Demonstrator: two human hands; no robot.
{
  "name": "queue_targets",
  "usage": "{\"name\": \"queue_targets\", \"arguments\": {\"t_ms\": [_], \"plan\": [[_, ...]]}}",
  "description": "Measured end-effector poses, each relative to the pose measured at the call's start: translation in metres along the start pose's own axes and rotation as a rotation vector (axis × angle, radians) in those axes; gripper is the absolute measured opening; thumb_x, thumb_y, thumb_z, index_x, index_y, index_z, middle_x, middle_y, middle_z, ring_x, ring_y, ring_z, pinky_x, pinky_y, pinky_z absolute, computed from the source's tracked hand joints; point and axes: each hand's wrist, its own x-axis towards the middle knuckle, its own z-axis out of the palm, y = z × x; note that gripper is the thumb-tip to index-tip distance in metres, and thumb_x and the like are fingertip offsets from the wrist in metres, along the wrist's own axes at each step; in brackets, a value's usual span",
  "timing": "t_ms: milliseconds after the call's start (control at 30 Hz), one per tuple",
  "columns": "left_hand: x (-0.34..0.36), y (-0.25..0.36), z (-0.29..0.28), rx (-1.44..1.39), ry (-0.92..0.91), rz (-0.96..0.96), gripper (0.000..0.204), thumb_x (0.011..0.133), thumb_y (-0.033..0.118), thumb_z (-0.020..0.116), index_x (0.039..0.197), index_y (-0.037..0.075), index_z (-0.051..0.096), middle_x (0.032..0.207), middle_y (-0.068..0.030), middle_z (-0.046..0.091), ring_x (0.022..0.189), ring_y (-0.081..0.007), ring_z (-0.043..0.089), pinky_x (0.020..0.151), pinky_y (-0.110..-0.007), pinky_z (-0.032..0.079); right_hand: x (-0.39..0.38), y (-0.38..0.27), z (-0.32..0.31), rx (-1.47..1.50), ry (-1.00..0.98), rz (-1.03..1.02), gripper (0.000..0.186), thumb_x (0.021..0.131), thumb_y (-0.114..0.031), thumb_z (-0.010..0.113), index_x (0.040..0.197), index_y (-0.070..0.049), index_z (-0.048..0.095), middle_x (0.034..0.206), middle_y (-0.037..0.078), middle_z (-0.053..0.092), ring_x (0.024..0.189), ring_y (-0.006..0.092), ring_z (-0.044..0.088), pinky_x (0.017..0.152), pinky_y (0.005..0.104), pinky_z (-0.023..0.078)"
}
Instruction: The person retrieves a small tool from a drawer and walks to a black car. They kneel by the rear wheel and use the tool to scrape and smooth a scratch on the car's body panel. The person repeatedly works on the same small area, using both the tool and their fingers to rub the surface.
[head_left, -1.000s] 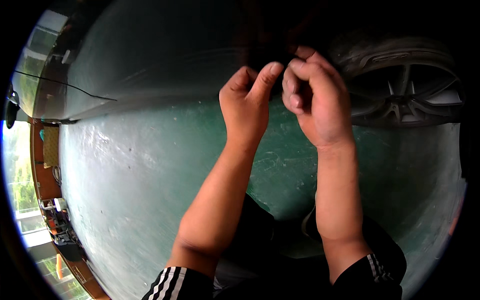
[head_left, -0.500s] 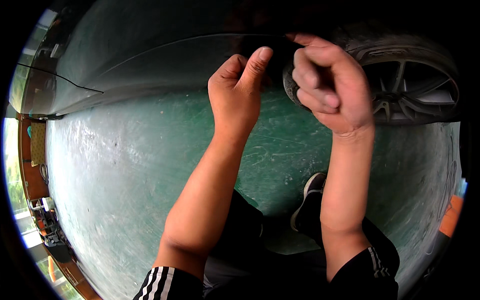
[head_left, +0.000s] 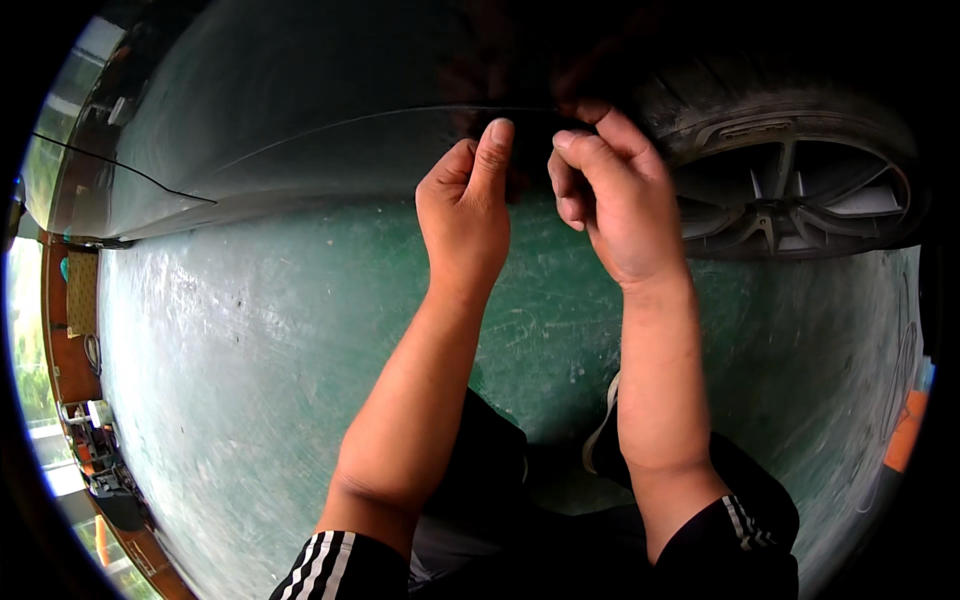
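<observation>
Head view: the panel (head_left: 300, 95), a glossy, near-black stretch of car body, lies across the upper part, just beyond my hands and left of the wheel (head_left: 775, 212). A thin pale line (head_left: 450, 107) arcs over it, its right end by the upraised fingers of my right hand (head_left: 625, 205); dim reddish reflections show in the gloss above. My left hand (head_left: 465, 215), near the right and apart from it, is curled with the thumb upright; my right has its fingers bent inward. I cannot tell whether either grips anything or touches the panel, since both palms are largely turned from view. The panel's upper edge is lost in black, and the tyre (head_left: 740, 90) fades into shadow at its top. My forearm partly covers a shoe (head_left: 598, 440). Raised marking on the tyre's sidewall is too dim to read
</observation>
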Motion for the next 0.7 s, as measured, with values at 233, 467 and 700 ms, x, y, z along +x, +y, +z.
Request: {"name": "queue_targets", "arguments": {"t_ms": [233, 467, 700], "plan": [[0.0, 0.012, 0.006, -0.03, 0.032, -0.079, 0.056, 0.1, 0.042, 0.07, 0.061, 0.003, 0.061, 0.055, 0.0004, 0.054, 0.054, -0.0066, 0.046, 0.051, -0.025, 0.036, 0.001, 0.024, 0.018, -0.14, 0.192, -0.329, 0.028, 0.099, -0.014, 0.072, 0.124, -0.004, 0.063, 0.079, -0.001, 0.063, 0.063, 0.0026, 0.053, 0.055, 0.0185, 0.043], [0.002, 0.018, 0.008, 0.035, 0.052, -0.089, 0.059, 0.1, 0.045, 0.069, 0.062, 0.002, 0.062, 0.053, -0.0006, 0.055, 0.052, -0.0069, 0.048, 0.049, -0.026, 0.037, 0.008, 0.029, 0.019, -0.266, 0.275, -0.271, 0.024, 0.098, -0.016, 0.074, 0.116, -0.002, 0.07, 0.08, -0.004, 0.065, 0.067, 0.0034, 0.051, 0.059, 0.0216, 0.043], [0.0, 0.021, 0.014, 0.01, 0.053, -0.061, 0.056, 0.102, 0.043, 0.067, 0.065, 0.001, 0.063, 0.054, -0.0003, 0.056, 0.053, -0.0063, 0.048, 0.049, -0.026, 0.039, 0.016, 0.037, 0.017, -0.282, 0.277, -0.282, 0.016, 0.1, -0.017, 0.072, 0.107, -0.002, 0.071, 0.076, -0.003, 0.064, 0.066, 0.0051, 0.05, 0.059, 0.0238, 0.044]]}}
